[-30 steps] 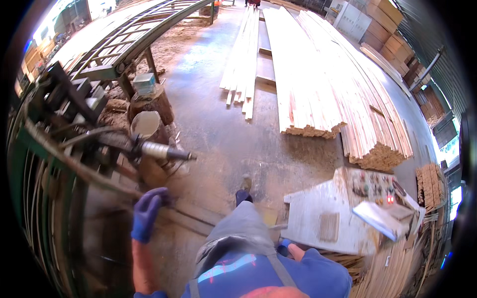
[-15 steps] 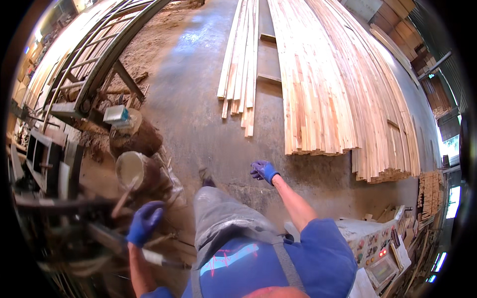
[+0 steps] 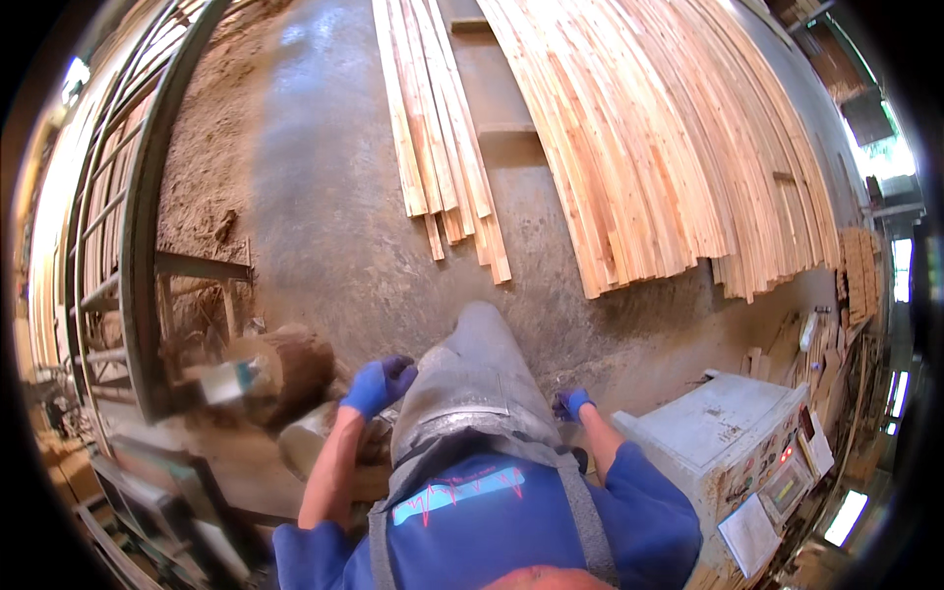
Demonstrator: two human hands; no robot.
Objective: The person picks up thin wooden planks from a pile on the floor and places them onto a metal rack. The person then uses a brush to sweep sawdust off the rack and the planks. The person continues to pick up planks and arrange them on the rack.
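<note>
Left of the boxy grey metal cabinet with blurry marks, your blue-gloved left hand was half spread; I couldn't tell about your blue-gloved right hand, nearer it. Long pale wooden boards lay past it.

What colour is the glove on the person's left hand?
The glove on the left hand is blue and purple; it shows best in the head view.
</note>
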